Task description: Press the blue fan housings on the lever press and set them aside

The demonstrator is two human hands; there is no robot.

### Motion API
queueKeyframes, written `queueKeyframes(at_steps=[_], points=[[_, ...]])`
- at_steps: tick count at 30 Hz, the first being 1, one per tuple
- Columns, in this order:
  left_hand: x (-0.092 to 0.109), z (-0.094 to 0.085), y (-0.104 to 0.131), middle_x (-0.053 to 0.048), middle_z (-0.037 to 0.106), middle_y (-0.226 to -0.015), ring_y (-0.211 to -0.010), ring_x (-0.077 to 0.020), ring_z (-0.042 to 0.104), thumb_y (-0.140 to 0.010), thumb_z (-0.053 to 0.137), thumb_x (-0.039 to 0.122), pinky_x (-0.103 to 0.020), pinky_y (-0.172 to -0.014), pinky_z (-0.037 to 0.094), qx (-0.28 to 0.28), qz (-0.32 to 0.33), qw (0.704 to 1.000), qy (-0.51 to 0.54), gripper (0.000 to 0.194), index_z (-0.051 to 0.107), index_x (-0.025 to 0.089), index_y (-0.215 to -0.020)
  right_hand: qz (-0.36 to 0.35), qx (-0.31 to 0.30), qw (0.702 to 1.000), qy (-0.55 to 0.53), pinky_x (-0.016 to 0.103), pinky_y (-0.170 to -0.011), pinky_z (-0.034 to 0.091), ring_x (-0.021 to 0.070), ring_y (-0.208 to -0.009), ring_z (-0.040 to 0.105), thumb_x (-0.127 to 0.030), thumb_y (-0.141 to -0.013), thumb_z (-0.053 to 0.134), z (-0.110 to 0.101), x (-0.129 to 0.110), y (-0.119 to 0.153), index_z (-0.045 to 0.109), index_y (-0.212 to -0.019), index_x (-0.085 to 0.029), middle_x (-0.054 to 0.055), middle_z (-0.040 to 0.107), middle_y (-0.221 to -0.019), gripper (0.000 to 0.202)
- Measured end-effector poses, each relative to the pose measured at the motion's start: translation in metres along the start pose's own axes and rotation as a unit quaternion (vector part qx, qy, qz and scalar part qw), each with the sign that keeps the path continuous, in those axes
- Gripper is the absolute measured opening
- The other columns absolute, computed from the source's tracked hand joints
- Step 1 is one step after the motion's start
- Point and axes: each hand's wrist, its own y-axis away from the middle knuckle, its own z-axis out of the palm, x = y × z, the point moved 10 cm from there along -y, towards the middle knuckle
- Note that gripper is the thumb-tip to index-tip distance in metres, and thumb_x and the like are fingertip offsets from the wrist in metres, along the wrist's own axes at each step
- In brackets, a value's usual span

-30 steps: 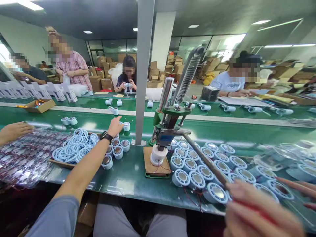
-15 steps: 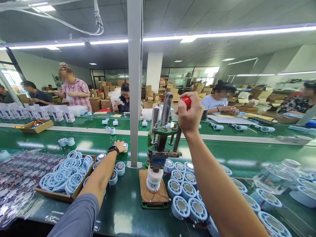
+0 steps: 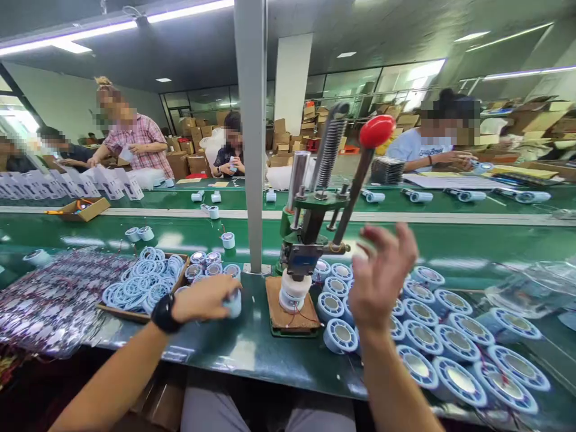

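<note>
My left hand [image 3: 209, 298], with a black watch on the wrist, is closed over a light-blue round housing [image 3: 233, 306] on the near side of the bench; motion blurs its fingertips. My right hand [image 3: 384, 276] is raised and open, fingers apart and holding nothing, beside the lever of a hand press [image 3: 310, 240]. The lever's red knob [image 3: 377, 131] stands free above that hand. Under the press's white head, another light-blue housing [image 3: 291, 300] with thin red wires sits on a brown board [image 3: 275, 303].
Rows of light-blue housings [image 3: 456, 342] cover the right of the bench. At left, a cardboard tray [image 3: 121, 313] holds light-blue rings, beside a pile of wired parts [image 3: 54, 300]. A grey post [image 3: 254, 150] rises behind the press. Several co-workers sit or stand across the green conveyor [image 3: 202, 231].
My right hand has let go of the red knob and dropped below it. My left hand has come back toward me from beside the post, now with a housing. The view has tilted down.
</note>
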Motion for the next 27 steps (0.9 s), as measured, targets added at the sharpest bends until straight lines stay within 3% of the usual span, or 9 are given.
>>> queueKeyframes(at_steps=[3,6,8,10,14,18,22,24,27], points=[[0.041,0.057,0.027,-0.008,0.064,-0.108,-0.096,-0.0235,0.062,-0.074,0.059,0.01,-0.031,-0.08,0.051,-0.047,0.024,0.998,-0.03,0.048,0.061,0.022,-0.12,0.145,-0.053,0.988,0.0,0.049,-0.104,0.046,0.0277,-0.129,0.05,-0.044,-0.081,0.065,0.022,0.058,0.102,0.014,-0.154,-0.022,0.016,0.046,-0.14,0.092],[0.049,0.079,0.026,-0.013,0.058,-0.128,-0.115,-0.0278,0.058,-0.075,0.051,0.003,-0.039,-0.093,0.051,0.003,0.012,0.999,-0.044,0.062,0.053,0.023,-0.133,0.265,-0.128,0.956,-0.006,0.048,-0.101,0.048,0.0287,-0.117,0.059,-0.049,-0.072,0.071,0.057,0.101,0.158,0.016,-0.155,-0.014,0.019,0.055,-0.131,0.105],[0.042,0.07,0.027,-0.013,0.047,-0.145,-0.132,-0.0287,0.047,-0.074,0.05,0.001,-0.044,-0.106,0.045,0.064,0.018,0.997,-0.035,0.072,0.045,0.024,-0.143,0.293,-0.109,0.95,-0.015,0.044,-0.096,0.051,0.0265,-0.104,0.064,-0.051,-0.07,0.073,0.064,0.109,0.164,0.023,-0.152,-0.011,0.018,0.061,-0.119,0.104],[0.016,0.049,0.035,-0.011,0.044,-0.15,-0.139,-0.0255,0.041,-0.076,0.048,0.0,-0.042,-0.114,0.039,0.113,-0.019,0.992,-0.048,0.072,0.045,0.024,-0.144,0.285,-0.062,0.956,-0.009,0.041,-0.094,0.052,0.0248,-0.1,0.065,-0.051,-0.07,0.073,0.06,0.104,0.161,0.03,-0.149,-0.012,0.016,0.062,-0.115,0.099],[-0.088,0.001,0.084,-0.016,0.063,-0.126,-0.12,-0.0283,0.057,-0.087,0.04,0.008,-0.044,-0.103,0.046,0.134,-0.291,0.938,-0.135,0.045,0.061,0.016,-0.127,0.205,-0.017,0.976,0.065,0.048,-0.104,0.047,0.0306,-0.119,0.058,-0.052,-0.077,0.07,0.048,0.071,0.169,0.034,-0.147,-0.014,0.019,0.052,-0.133,0.087],[-0.149,-0.013,0.121,-0.024,0.067,-0.103,-0.105,-0.0395,0.064,-0.087,0.045,0.016,-0.051,-0.087,0.051,0.111,-0.393,0.9,-0.153,0.03,0.07,0.008,-0.099,0.087,-0.141,0.982,0.091,0.049,-0.1,0.05,0.0304,-0.119,0.056,-0.041,-0.089,0.058,0.085,0.036,0.183,0.038,-0.145,-0.015,0.02,0.052,-0.13,0.064],[-0.167,-0.011,0.125,-0.02,0.068,-0.102,-0.097,-0.0342,0.068,-0.086,0.044,0.016,-0.043,-0.083,0.051,0.096,-0.408,0.894,-0.156,0.028,0.07,0.011,-0.094,0.047,-0.364,0.924,0.104,0.041,-0.097,0.053,0.024,-0.109,0.06,-0.021,-0.087,0.054,0.163,0.044,0.182,0.054,-0.133,-0.016,0.014,0.058,-0.12,0.047],[-0.166,-0.017,0.126,-0.019,0.068,-0.106,-0.099,-0.0323,0.067,-0.089,0.041,0.018,-0.04,-0.083,0.051,0.105,-0.412,0.891,-0.158,0.031,0.069,0.011,-0.099,0.046,-0.403,0.907,0.111,0.04,-0.098,0.052,0.0231,-0.108,0.06,-0.013,-0.081,0.056,0.185,0.054,0.173,0.06,-0.126,-0.016,0.013,0.06,-0.116,0.045],[-0.146,-0.022,0.133,-0.017,0.068,-0.112,-0.101,-0.0297,0.067,-0.094,0.036,0.025,-0.036,-0.083,0.049,0.135,-0.42,0.884,-0.153,0.034,0.064,0.012,-0.109,0.049,-0.401,0.906,0.125,0.048,-0.108,0.045,0.0268,-0.122,0.054,-0.005,-0.079,0.051,0.189,0.055,0.164,0.06,-0.128,-0.015,0.016,0.055,-0.129,0.05]])
